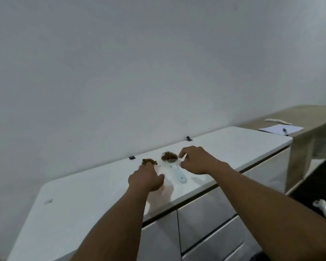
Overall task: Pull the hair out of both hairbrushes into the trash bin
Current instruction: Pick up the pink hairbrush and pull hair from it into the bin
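Hairbrushes: two lie on the white cabinet top [83, 200] in front of you, side by side near its middle.
Right-hand brush: the pale blue hairbrush [174, 167] lies flat, handle pointing toward you and to the right, head toward the wall. A brown hair clump [167, 155] sits on the far part of its head, with pale bristles showing just below it.
Left-hand brush: the second hairbrush [158, 167] is mostly hidden under your hand; only a pale strip of it and its brown hair tuft [149, 161] beyond your fingertips can be seen.
Left hand: your left hand [145, 177] rests palm down over that second brush, fingers together and curled forward, thumb out to the right. You cannot tell from here whether it is gripping the brush or only covering it.
Right hand: your right hand [195, 160] hovers just right of the blue brush's head, fingers bent and spread apart, thumb and forefinger held in a loose pinch shape with a gap between them, holding nothing.
Cabinet: drawer fronts [205, 221] face you below the top's edge.
Surroundings: a wooden desk [312, 115] stands to the far right with a sheet of paper [280, 128] and a pen [285, 131] on it.
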Demonstrator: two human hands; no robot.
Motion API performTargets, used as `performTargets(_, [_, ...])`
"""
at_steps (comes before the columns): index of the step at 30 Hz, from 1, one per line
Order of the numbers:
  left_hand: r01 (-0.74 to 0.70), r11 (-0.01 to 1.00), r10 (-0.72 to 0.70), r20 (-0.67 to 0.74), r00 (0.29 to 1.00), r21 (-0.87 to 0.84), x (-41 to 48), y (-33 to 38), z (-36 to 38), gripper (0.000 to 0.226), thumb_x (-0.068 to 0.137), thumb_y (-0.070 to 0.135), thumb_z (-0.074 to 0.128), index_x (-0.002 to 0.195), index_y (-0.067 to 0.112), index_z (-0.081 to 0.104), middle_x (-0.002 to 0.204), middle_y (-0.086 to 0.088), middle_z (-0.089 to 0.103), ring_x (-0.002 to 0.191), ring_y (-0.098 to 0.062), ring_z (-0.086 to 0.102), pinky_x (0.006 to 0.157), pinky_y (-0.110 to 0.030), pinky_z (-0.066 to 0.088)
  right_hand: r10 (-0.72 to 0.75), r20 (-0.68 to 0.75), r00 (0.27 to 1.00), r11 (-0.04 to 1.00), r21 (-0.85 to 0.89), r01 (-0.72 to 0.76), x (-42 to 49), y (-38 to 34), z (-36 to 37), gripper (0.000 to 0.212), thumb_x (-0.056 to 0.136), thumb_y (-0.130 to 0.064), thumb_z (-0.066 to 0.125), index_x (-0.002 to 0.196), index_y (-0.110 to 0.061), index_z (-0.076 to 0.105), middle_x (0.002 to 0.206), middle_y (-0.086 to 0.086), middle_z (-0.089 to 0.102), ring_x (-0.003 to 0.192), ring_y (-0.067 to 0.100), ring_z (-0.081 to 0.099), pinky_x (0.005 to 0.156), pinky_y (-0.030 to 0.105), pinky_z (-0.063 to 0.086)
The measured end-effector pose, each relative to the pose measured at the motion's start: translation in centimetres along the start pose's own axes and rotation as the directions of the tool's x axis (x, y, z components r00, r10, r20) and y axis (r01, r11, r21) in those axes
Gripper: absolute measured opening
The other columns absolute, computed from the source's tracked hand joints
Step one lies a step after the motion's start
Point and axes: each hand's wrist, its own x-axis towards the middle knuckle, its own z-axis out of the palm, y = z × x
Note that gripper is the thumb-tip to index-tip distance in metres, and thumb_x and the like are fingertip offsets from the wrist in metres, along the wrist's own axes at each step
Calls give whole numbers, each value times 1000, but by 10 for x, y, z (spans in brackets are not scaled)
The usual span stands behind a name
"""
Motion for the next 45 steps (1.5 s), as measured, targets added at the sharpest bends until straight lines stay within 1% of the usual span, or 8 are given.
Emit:
performTargets(13, [95,995,-96,-22,995,-15,-7,2,17,48,90,46,52,128,16,53,127,-5,59,116,-27,59,79,-33,37,33,7,999,997,-63,-33,-4,0,16,33,87,-32,59,119,-25,62,118,0,60,106,19,58,96,35,48])
performTargets(21, [106,991,-108,-13,994,-80,6,1,23,34,87,39,55,112,17,59,96,-1,51,94,-25,59,74,-30,39,51,-43,998,998,-46,-53,12,20,25,26,88,-30,60,113,-24,66,104,-7,56,98,17,60,89,29,48])
performTargets(24, [135,976,-144,-41,989,-169,8,-2,22,36,86,41,54,110,14,58,98,-2,56,85,-24,52,72,-31,39,43,-56,997,998,-50,-46,17,24,27,25,87,-30,60,110,-24,67,103,-8,56,97,16,59,87,28,47])
performTargets(27, [127,967,-148,-83,986,-220,8,-1,19,45,87,45,52,116,10,53,108,-7,59,97,-29,59,74,-33,40,35,-62,997,998,-42,-37,18,25,23,24,88,-30,61,110,-23,67,103,-7,56,97,15,58,89,29,47])
performTargets(30, [75,970,-108,-135,985,-232,5,9,15,49,89,48,50,119,10,51,115,-10,61,103,-30,60,75,-35,42,36,-81,996,999,-28,-38,17,27,13,25,88,-32,61,111,-24,67,108,-4,61,100,17,60,92,32,49])
performTargets(36, [-130,959,77,-214,974,-251,-12,64,9,47,85,48,50,116,12,52,108,-7,61,86,-26,54,72,-36,44,89,-158,983,996,6,-89,-3,45,-28,29,89,-34,63,116,-23,66,117,2,63,107,22,60,98,38,50])
performTargets(41, [-314,911,255,-236,938,-268,-32,134,21,45,83,53,51,108,15,49,97,-5,62,83,-26,61,72,-40,54,207,-260,943,978,29,-207,-31,95,-66,36,90,-41,63,120,-21,64,126,5,64,114,24,59,100,39,47])
performTargets(45, [-448,844,401,-208,892,-294,-52,189,53,45,82,56,52,104,17,49,93,-5,62,80,-27,62,72,-41,56,391,-324,862,918,213,-336,-61,148,-88,60,90,-56,58,134,-16,56,128,7,64,112,26,63,92,38,53])
